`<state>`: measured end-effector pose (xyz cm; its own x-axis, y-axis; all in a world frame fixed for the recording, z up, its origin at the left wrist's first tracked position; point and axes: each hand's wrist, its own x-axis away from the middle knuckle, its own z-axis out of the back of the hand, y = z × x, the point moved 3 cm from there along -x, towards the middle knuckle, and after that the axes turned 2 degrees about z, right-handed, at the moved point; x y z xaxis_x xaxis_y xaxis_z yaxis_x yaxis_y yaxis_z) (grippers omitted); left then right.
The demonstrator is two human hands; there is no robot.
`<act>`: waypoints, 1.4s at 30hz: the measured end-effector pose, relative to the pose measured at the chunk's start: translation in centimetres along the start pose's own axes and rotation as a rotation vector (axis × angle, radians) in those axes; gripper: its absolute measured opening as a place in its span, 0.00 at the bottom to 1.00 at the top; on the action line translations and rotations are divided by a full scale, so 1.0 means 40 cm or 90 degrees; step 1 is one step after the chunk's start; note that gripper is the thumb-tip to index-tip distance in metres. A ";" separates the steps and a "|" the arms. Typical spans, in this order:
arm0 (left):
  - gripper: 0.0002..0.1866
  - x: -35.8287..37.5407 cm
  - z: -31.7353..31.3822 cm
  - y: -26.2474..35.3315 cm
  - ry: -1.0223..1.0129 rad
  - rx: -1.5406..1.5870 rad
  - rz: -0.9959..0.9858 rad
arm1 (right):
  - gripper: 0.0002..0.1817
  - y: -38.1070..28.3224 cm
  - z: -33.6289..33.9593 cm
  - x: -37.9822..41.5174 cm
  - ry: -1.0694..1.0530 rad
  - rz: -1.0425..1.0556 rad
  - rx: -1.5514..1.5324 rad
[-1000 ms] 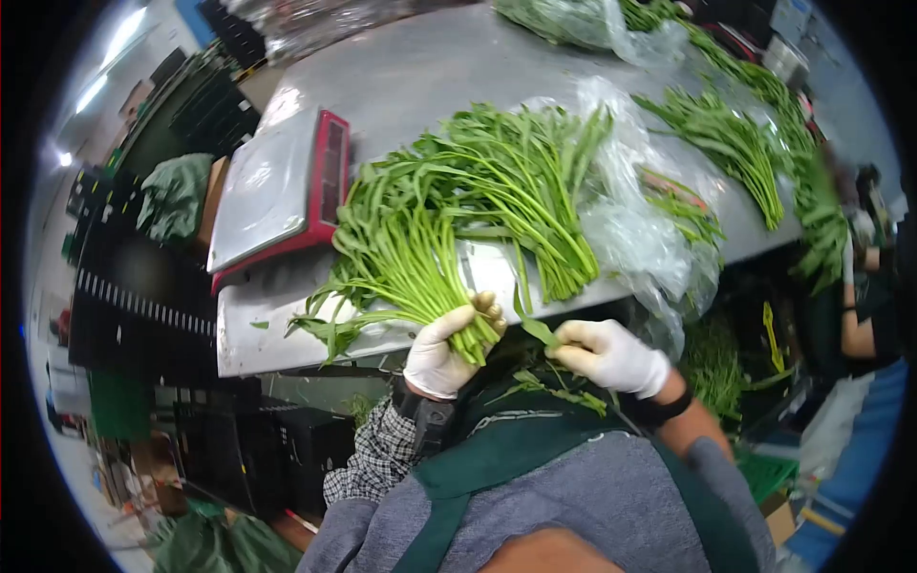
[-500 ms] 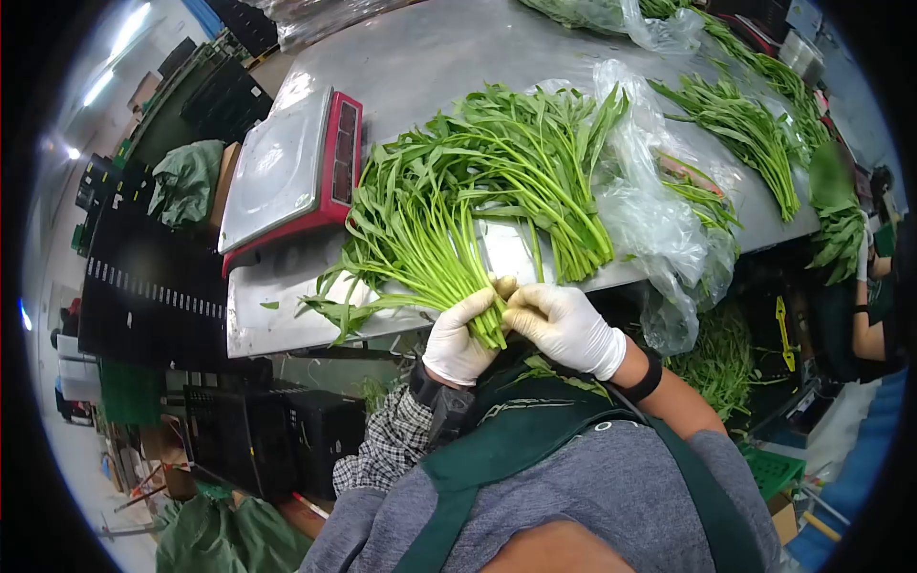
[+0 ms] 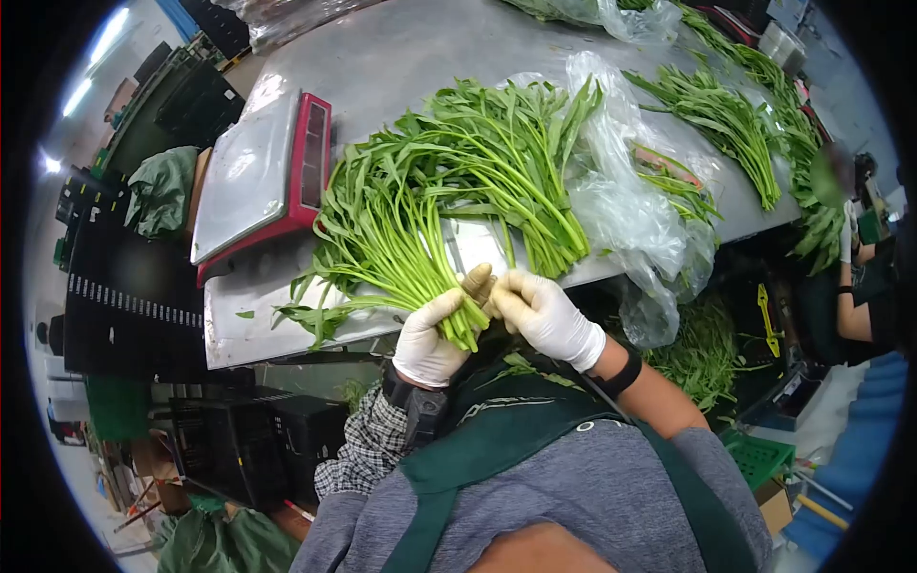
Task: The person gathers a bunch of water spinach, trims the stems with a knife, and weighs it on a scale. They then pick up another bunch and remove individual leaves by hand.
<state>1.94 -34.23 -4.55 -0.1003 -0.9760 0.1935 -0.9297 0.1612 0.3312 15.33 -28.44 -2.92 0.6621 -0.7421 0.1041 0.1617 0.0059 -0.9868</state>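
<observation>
My left hand [image 3: 432,342], in a white glove, is wrapped around the stems of a bunch of water spinach [image 3: 413,250]. The cut ends poke out below its fingers, and the leaves fan over the table edge. My right hand [image 3: 546,320], gloved as well, has thumb and fingers pinched together close to the left fingertips. Whatever it may be pinching is too small or hidden to make out. Just behind, a second pile of water spinach [image 3: 521,167] lies on the metal table [image 3: 406,62].
A red scale [image 3: 263,177] with a steel pan stands on the left. Clear plastic bags [image 3: 626,205] drape over the table edge at right, near more greens [image 3: 716,119]. A crate of loose greens [image 3: 702,358] sits below. Another person's arm [image 3: 850,296] shows far right.
The whole view has shifted, so the table and scale appear further left. My right fingers have come slightly up and off the stems; my left hand still grips the bunch.
</observation>
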 end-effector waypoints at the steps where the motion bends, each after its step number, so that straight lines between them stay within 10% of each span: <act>1: 0.18 -0.003 0.005 -0.002 0.007 -0.033 0.014 | 0.09 -0.022 -0.002 0.000 0.011 0.074 -0.077; 15: 0.17 -0.004 0.004 0.011 -0.003 -0.004 -0.010 | 0.09 -0.014 -0.010 0.004 -0.039 0.030 -0.088; 30: 0.16 -0.005 0.011 -0.004 -0.043 0.053 0.020 | 0.08 -0.101 0.009 0.022 0.103 0.392 0.287; 34: 0.15 -0.010 0.015 -0.006 -0.078 0.106 0.065 | 0.10 -0.140 0.161 0.031 0.369 0.288 0.517; 38: 0.16 -0.009 0.013 -0.010 -0.010 0.114 0.085 | 0.12 -0.065 0.207 -0.018 0.259 0.153 0.670; 42: 0.17 0.007 0.001 0.013 -0.061 0.097 0.042 | 0.05 -0.134 0.174 0.007 0.266 0.161 0.278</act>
<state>1.40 -34.42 -4.35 -0.1899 -0.9746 0.1190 -0.9622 0.2089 0.1749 19.76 -24.01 3.26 0.3934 -0.8795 -0.2679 0.3791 0.4207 -0.8242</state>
